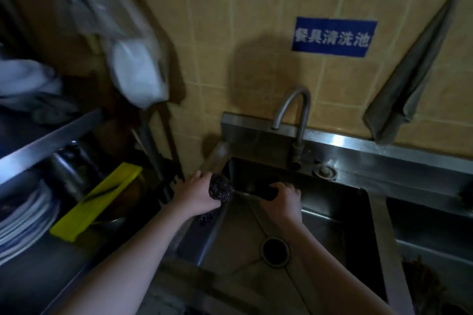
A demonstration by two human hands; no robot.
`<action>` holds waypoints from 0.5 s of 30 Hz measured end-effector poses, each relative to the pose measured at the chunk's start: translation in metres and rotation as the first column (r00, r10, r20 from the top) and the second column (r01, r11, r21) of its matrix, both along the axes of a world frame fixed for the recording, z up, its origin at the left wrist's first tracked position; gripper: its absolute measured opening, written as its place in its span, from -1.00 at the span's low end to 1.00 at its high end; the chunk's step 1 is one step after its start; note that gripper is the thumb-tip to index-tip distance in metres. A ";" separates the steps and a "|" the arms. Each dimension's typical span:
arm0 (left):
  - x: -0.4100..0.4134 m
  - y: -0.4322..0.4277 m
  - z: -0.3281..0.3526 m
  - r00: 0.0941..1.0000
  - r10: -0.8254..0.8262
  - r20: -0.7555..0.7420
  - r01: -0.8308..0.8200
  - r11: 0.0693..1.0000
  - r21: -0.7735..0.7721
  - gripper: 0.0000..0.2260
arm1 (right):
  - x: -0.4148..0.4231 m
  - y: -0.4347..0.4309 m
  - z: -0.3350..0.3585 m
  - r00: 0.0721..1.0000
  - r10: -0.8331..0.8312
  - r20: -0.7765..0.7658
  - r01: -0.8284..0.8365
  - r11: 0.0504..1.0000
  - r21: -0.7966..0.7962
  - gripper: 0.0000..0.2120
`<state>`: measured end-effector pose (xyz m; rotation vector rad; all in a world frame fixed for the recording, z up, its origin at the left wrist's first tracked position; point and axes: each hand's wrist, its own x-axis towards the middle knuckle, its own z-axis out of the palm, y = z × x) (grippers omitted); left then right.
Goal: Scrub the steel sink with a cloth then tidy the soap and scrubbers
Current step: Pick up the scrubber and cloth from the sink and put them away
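Observation:
The steel sink point(332, 233) fills the lower right, with a round drain point(276, 251) in its floor. My left hand point(195, 193) grips a dark wire scrubber point(220, 188) at the sink's back left corner. A blurred bottle point(215, 158) stands on the rim just behind that hand. My right hand point(280, 199) holds a dark object point(268, 193), perhaps a cloth or pad, against the sink's back wall. What that object is stays unclear in the dim light.
A curved faucet point(294, 115) rises at the back rim. A grey towel point(409, 79) hangs on the tiled wall at right. To the left, a rack holds stacked plates point(23, 222), a yellow tray point(97, 202) and pots. A second basin point(430, 225) lies further right.

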<state>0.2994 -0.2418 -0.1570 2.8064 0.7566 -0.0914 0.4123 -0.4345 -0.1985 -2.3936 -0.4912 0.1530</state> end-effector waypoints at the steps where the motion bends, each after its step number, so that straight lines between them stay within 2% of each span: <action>1: -0.015 0.008 0.008 1.000 0.027 -0.004 -0.027 0.999 0.026 -0.36 | -0.009 0.010 0.008 0.999 0.034 0.011 -0.034 0.999 0.014 -0.49; 9: -0.139 0.062 0.062 0.962 0.272 0.004 -0.272 0.959 0.076 -0.34 | -0.080 0.084 0.069 0.948 0.309 0.073 -0.316 0.938 0.144 -0.55; 15: -0.230 0.091 0.093 0.902 0.425 0.070 -0.431 0.892 0.136 -0.35 | -0.136 0.140 0.114 0.881 0.466 0.074 -0.472 0.874 0.113 -0.57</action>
